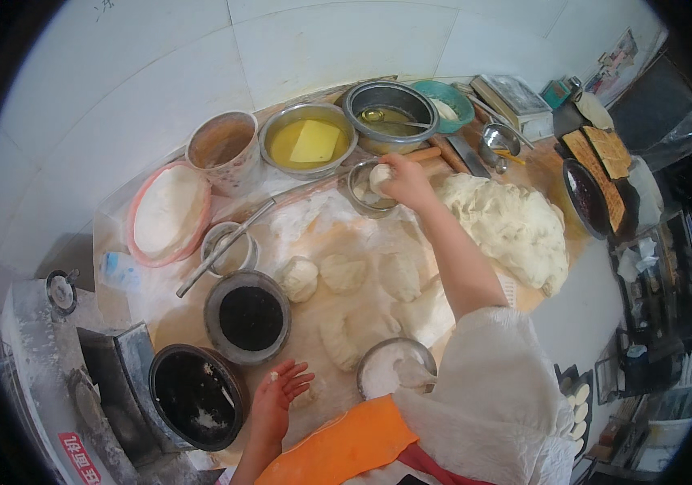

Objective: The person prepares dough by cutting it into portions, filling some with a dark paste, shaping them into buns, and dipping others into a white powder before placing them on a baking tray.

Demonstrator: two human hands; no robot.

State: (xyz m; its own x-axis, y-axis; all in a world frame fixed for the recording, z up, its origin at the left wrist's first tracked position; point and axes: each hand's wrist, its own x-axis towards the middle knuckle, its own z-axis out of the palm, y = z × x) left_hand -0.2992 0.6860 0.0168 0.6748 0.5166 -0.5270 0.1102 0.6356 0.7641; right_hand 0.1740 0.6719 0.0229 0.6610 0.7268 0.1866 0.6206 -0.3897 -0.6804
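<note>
My right hand (407,183) reaches far across the board, its fingers closed round a white dough ball (379,179). That ball is over the mouth of a small metal bowl (372,212) with pale contents. Near the front, my left hand (275,396) is turned palm up with its fingers apart; a small white scrap sticks to it. Between my arms lie several dough pieces, among them a round one (297,279), a flat one (343,273) and a long one (336,338). A large dough mass (508,230) rests right of my forearm.
Left are a bowl of black seeds (249,318), a dark tub (162,396) and a pink-rimmed basin (140,217). A metal rod (225,249) lies across a small container. Basins of yellow liquid (277,145) line the back. A bowl of white powder (382,373) sits by my apron.
</note>
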